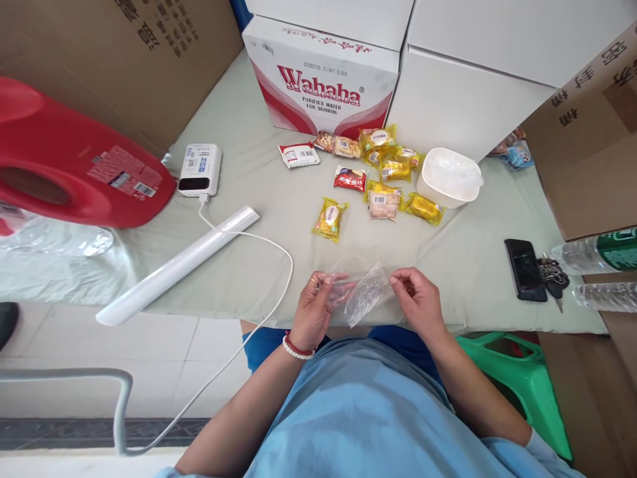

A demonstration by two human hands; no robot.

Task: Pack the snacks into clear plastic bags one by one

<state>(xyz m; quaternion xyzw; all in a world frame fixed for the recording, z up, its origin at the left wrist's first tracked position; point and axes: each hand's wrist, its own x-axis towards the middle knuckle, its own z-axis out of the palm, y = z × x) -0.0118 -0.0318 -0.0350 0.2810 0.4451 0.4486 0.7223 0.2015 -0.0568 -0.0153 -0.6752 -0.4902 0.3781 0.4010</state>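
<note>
A clear plastic bag [367, 295] is stretched between my two hands at the near edge of the covered table. My left hand [314, 307] pinches its left side between thumb and fingers, some fingers showing through the film. On the other side, my right hand [419, 300] grips the bag's right edge with thumb and forefinger. Beyond the hands lies a single yellow snack packet [329, 219]. Farther off are a red snack packet [350, 178], a pink-beige packet [383, 205] and several yellow wrapped snacks [424, 208] beside a white plastic tub [448, 178].
On the left stand a red jug [74, 159], a white power bank [200, 170] with a cable, and a long white tube [179, 265]. A Wahaha carton [323, 76] closes off the back. A phone [525, 269], keys [553, 277] and bottles [580, 255] lie right, above a green stool [537, 378].
</note>
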